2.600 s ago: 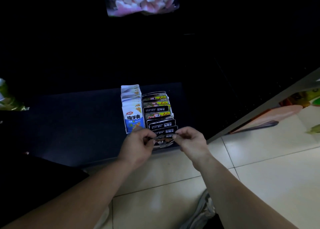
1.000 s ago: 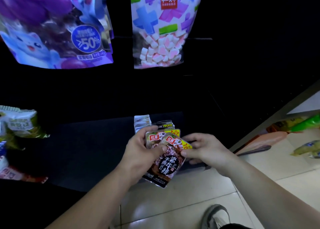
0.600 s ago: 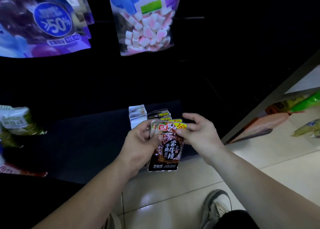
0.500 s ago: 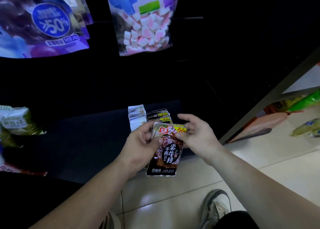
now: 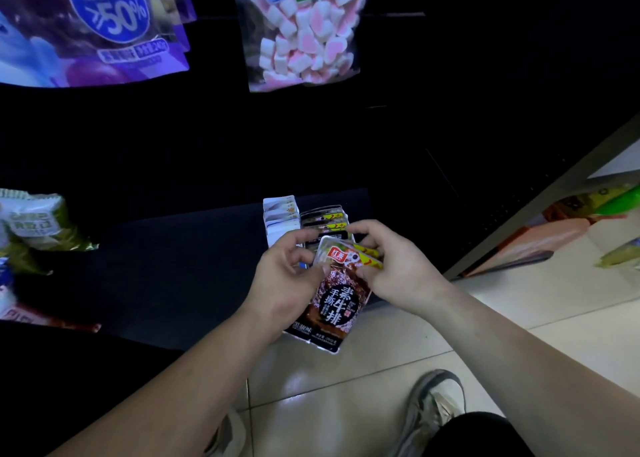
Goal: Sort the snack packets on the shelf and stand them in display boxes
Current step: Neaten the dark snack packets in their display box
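The left hand (image 5: pixel 287 280) and right hand (image 5: pixel 398 269) hold a dark packet (image 5: pixel 337 301) between them, just above the front edge of the shelf (image 5: pixel 173 266). The packet faces up towards the camera, tilted a little, with its lower end hanging out over the floor (image 5: pixel 346 404). It carries a red label at the top left and a yellow strip at the top right. More yellow edges show just behind that strip, so more than one packet may be in the grasp; how many I cannot tell.

The left fingers (image 5: pixel 294 240) are curled and, with the thumb, pinch the packet's left edge near the top. The right thumb presses on the front by the yellow strip, and the right fingers (image 5: pixel 363 228) curl round behind the top right corner.

Right behind the hands, two rows stand upright side by side on the shelf: white packets (image 5: pixel 280 214) on the left and dark packets (image 5: pixel 323 219) with yellow strips on the right. Whether a box holds them is too dark to tell.

Above hang a purple bag (image 5: pixel 93 27) and a marshmallow bag (image 5: pixel 304 41). A green packet (image 5: pixel 38 221) lies at the shelf's far left. A shoe (image 5: pixel 433 408) rests on the floor below.
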`<act>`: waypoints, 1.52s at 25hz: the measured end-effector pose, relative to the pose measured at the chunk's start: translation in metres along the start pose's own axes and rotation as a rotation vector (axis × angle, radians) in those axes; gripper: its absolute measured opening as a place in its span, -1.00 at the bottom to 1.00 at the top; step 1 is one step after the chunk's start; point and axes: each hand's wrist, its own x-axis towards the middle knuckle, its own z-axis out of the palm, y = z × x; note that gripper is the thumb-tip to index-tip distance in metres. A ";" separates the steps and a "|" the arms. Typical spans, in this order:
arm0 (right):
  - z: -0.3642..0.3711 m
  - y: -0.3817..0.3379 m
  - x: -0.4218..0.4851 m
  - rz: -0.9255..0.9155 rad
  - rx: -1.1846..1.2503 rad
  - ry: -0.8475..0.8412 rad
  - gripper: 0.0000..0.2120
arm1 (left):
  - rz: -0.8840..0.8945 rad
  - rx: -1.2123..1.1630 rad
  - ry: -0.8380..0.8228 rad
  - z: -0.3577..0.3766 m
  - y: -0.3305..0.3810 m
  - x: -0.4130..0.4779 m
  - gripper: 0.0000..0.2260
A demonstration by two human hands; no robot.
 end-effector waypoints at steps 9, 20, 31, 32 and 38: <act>-0.003 -0.004 0.004 -0.012 -0.043 -0.119 -0.68 | 0.001 0.002 0.008 -0.001 -0.006 0.002 -0.80; -0.037 -0.005 0.027 -0.127 -0.435 0.229 -0.68 | -0.102 0.344 0.069 -0.006 -0.073 0.025 -0.75; 0.015 0.034 0.061 -0.099 -0.216 0.163 -0.60 | -0.189 0.312 -0.246 0.009 -0.090 0.027 -0.62; 0.009 0.035 0.061 -0.088 -0.160 0.151 -0.60 | -0.198 0.339 -0.263 0.010 -0.092 0.027 -0.59; -0.034 0.026 0.055 -0.102 -0.003 0.137 -0.53 | -0.130 0.345 -0.079 0.010 -0.087 0.023 -0.75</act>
